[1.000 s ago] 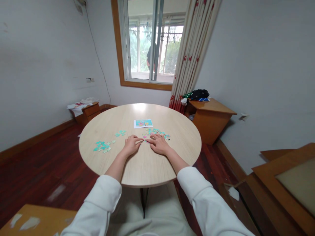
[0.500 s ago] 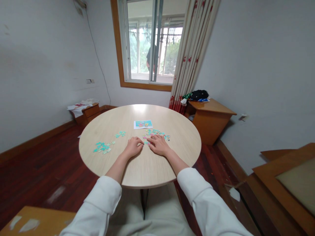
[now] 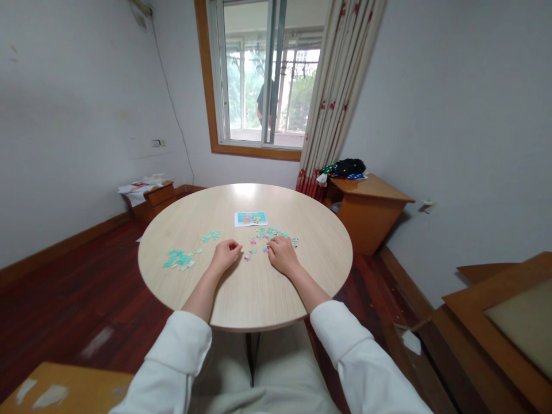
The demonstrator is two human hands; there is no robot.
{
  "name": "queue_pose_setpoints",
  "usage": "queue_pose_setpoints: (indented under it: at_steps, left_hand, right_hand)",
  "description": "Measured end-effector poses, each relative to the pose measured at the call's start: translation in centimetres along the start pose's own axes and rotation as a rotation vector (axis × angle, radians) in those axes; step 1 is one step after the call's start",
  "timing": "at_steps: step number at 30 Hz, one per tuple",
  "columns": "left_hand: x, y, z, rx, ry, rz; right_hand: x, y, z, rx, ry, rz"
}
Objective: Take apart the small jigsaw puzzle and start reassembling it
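Note:
Just left of the table's middle, my left hand (image 3: 226, 255) is closed, thumb and fingers pinched together; what lies between the fingertips, if anything, is too small to make out. My right hand (image 3: 283, 255) rests at the near side of a pile of jigsaw pieces (image 3: 269, 232), fingers curled down on a puzzle piece (image 3: 265, 249) that is mostly hidden. Between the hands lie a few loose pink and teal pieces (image 3: 249, 255). A picture card (image 3: 252, 218) with a teal scene lies flat beyond the hands.
On the round table (image 3: 259, 307), a heap of teal pieces (image 3: 179, 259) lies at left, with a smaller teal group (image 3: 211, 236) nearer the middle. Behind stand a wooden cabinet (image 3: 366, 213) with cloths on it and a low drawer unit (image 3: 160, 196). A person shows beyond the window.
My hands have drawn apart, the left moving left and the right slightly right. Loose pieces between them now show. My left fingers have closed into a pinch.

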State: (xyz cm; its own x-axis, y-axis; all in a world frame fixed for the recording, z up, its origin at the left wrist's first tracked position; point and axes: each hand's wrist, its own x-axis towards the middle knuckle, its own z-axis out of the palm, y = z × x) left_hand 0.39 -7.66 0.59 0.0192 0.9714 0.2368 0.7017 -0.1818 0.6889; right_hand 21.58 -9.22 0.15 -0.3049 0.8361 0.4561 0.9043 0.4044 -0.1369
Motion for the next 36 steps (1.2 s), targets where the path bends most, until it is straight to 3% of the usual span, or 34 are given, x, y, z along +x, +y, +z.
queue_pose_setpoints:
  at_steps: [8,13,25,31,36]
  left_hand:
    - [-1.0,0.8,-0.3,0.107,-0.206,0.081]
    - [-1.1,1.0,-0.5,0.135,-0.24,0.091]
    - [-0.7,0.5,0.1,0.145,-0.213,0.07]
    - [-0.7,0.4,0.2,0.129,-0.176,0.071]
    - [-0.5,0.3,0.5,0.133,-0.154,0.031]
  right_hand:
    - [-1.2,-2.8,-0.6,0.084,-0.05,-0.107]
    - [-0.8,-3.6,0.3,0.063,-0.121,-0.046]
    - [1.5,-3.6,2.5,0.114,-0.054,0.206]
    - [1.4,-3.7,2.2,0.097,-0.054,0.219]
    - [1.2,-4.0,1.7,0.06,-0.026,0.102]
